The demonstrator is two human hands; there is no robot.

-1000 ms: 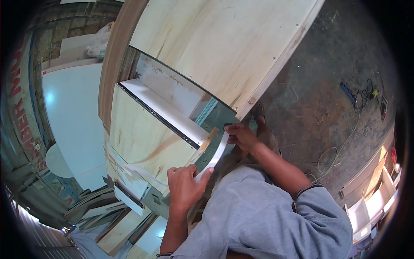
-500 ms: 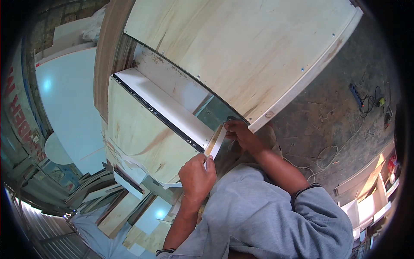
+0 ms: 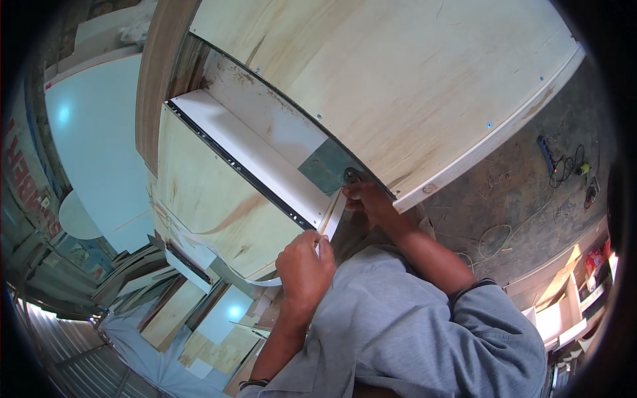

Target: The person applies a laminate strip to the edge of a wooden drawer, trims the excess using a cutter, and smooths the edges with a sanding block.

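A white flexible edging strip runs between my two hands along the narrow end edge of a white drawer box. My left hand is closed on the strip at the near corner, thumb pressed up against it. From there a long loose tail of the strip curls away to the left. My right hand pinches the strip at the far corner. A black rounded part shows just beyond its fingers; whether that hand holds it, I cannot tell. The drawer box has a black slide rail along its side.
A large pale wooden panel with screws stands over the right side. Another plywood face lies left of the rail. Offcuts pile at the lower left. On the floor at right lie a blue power strip and cables.
The view has shifted slightly. The strip between my hands now sits more edge-on, with less of the tan board edge showing. Both hands keep their hold in nearly the same places.
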